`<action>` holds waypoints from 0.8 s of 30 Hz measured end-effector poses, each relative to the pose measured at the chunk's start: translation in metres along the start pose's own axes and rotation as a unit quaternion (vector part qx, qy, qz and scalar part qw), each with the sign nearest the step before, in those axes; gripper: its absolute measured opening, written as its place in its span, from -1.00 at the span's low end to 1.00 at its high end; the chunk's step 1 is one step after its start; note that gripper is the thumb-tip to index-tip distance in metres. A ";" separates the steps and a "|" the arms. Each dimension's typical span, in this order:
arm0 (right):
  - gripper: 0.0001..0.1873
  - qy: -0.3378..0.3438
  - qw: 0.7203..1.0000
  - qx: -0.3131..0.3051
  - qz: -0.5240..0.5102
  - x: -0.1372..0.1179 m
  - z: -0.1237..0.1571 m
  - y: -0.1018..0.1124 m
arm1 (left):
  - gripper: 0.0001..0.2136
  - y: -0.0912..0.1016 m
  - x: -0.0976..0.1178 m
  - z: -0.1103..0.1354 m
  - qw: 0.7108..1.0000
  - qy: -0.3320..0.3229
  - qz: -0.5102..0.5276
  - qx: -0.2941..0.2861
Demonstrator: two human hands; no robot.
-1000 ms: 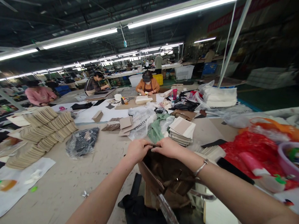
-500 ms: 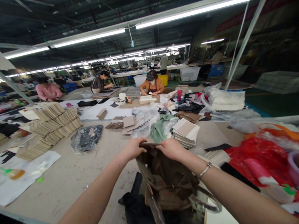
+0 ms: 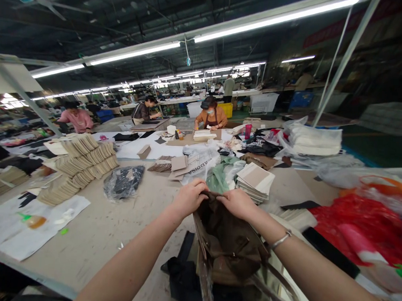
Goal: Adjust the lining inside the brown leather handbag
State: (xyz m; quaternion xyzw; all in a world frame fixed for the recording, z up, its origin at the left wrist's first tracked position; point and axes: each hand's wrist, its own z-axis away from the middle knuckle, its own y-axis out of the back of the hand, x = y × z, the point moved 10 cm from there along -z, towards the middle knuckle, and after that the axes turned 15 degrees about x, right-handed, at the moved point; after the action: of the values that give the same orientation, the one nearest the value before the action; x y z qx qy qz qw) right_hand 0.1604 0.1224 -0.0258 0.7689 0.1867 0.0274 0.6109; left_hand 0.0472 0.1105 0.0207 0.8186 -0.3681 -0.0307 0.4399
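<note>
A brown handbag (image 3: 230, 264) stands in front of me with its mouth open toward me. My left hand (image 3: 191, 197) pinches its far rim, fingers closed over the edge. Just to the right, my right hand (image 3: 238, 202) grips the same rim, thumb toward the other hand. A bag handle (image 3: 278, 285) wrapped in clear film loops out on the right side. Black fabric (image 3: 184, 275) lies beneath and to the left of the bag. The inside of the bag is dark, so its contents cannot be made out.
Stacks of beige pieces (image 3: 85, 167) and a plastic-wrapped dark bundle (image 3: 123, 182) lie left on the table. A glue bottle (image 3: 32, 220) rests on white paper. Beyond my hands is a pile of cards (image 3: 255, 180); red plastic (image 3: 352, 221) lies right. Co-workers (image 3: 211, 115) sit across.
The view has turned slightly left, so the scene sits farther right. Both hands stay on the bag's rim and are a little closer together. A co-worker in pink now leans down.
</note>
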 end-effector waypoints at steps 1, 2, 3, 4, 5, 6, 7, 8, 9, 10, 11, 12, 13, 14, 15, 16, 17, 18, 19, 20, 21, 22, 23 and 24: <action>-0.50 -0.002 1.000 0.000 0.001 0.000 0.000 0.000 | -0.89 0.000 0.001 0.000 1.000 -0.005 -0.010 0.003; -0.50 -0.002 1.000 0.000 0.001 -0.001 0.000 0.000 | -0.90 0.000 0.001 -0.001 1.000 -0.012 -0.018 0.004; -0.51 0.000 1.000 0.001 0.002 -0.003 0.000 0.000 | -0.90 0.000 0.002 -0.001 0.999 -0.020 -0.026 0.005; -0.51 0.004 1.000 0.002 0.001 -0.004 0.000 0.000 | -0.91 0.000 0.002 -0.001 0.999 -0.029 -0.033 0.004; -0.52 0.009 1.000 0.003 0.000 -0.006 0.000 0.000 | -0.92 -0.001 0.003 -0.001 0.999 -0.038 -0.039 0.004; -0.52 0.012 1.000 0.004 0.000 -0.008 0.000 0.000 | -0.92 -0.001 0.003 -0.001 0.998 -0.044 -0.043 0.005; -0.52 0.014 1.000 0.004 0.000 -0.009 0.000 0.001 | -0.92 -0.001 0.003 -0.002 0.998 -0.047 -0.045 0.007; -0.52 0.013 1.000 0.003 0.001 -0.010 0.000 0.000 | -0.92 -0.001 0.002 -0.002 0.998 -0.048 -0.043 0.008; -0.52 0.013 1.000 0.002 0.001 -0.010 0.000 0.001 | -0.92 -0.001 0.001 -0.003 0.998 -0.045 -0.040 0.008; -0.51 0.013 1.000 0.000 0.002 -0.010 0.000 0.001 | -0.91 -0.001 0.000 -0.003 0.998 -0.042 -0.035 0.006; -0.51 0.012 1.000 -0.002 0.002 -0.010 0.000 0.001 | -0.90 -0.002 0.000 -0.003 0.999 -0.040 -0.030 0.001; -0.51 0.011 1.000 -0.003 0.002 -0.010 0.000 0.001 | -0.88 -0.003 0.001 -0.003 0.999 -0.042 -0.026 -0.007; -0.50 0.010 1.000 -0.005 0.003 -0.009 0.001 0.002 | -0.87 -0.004 0.003 -0.003 0.998 -0.048 -0.024 -0.016; -0.50 0.008 1.000 -0.007 0.003 -0.009 0.001 0.002 | -0.85 -0.005 0.005 -0.002 0.998 -0.055 -0.024 -0.025; -0.50 0.006 1.000 -0.009 0.004 -0.008 0.001 0.002 | -0.84 -0.006 0.007 -0.002 0.997 -0.061 -0.023 -0.033; -0.49 0.003 1.000 -0.012 0.004 -0.007 0.001 0.002 | -0.83 -0.006 0.008 -0.002 0.997 -0.063 -0.022 -0.040; -0.49 0.002 1.000 -0.014 0.003 -0.007 0.001 0.002 | -0.83 -0.007 0.008 -0.002 0.997 -0.059 -0.020 -0.048; -0.49 0.003 1.000 -0.014 0.002 -0.007 0.001 0.001 | -0.83 -0.009 0.007 -0.002 0.997 -0.048 -0.017 -0.057; -0.49 0.004 1.000 -0.013 0.000 -0.008 0.001 0.001 | -0.83 -0.010 0.004 -0.003 0.997 -0.035 -0.016 -0.066; -0.49 0.006 1.000 -0.012 -0.001 -0.008 0.002 0.001 | -0.84 -0.012 0.002 -0.002 0.997 -0.023 -0.017 -0.077; -0.49 0.007 1.000 -0.011 -0.002 -0.009 0.002 0.001 | -0.84 -0.014 0.001 -0.002 0.996 -0.015 -0.021 -0.086; -0.49 0.007 1.000 -0.010 -0.003 -0.009 0.002 0.000 | -0.84 -0.016 -0.001 -0.002 0.995 -0.011 -0.030 -0.093; -0.49 0.006 1.000 -0.010 -0.003 -0.009 0.002 0.000 | -0.84 -0.017 -0.001 -0.002 0.994 -0.011 -0.042 -0.098; -0.49 0.005 1.000 -0.009 -0.003 -0.009 0.002 -0.001 | -0.84 -0.018 -0.002 -0.002 0.993 -0.012 -0.056 -0.100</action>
State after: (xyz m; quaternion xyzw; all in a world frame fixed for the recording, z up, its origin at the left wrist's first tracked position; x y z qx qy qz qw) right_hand 0.1527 0.1176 -0.0252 0.7628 0.1914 0.0313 0.6169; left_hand 0.0574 0.1192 0.0079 0.7895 -0.3219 -0.1015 0.5127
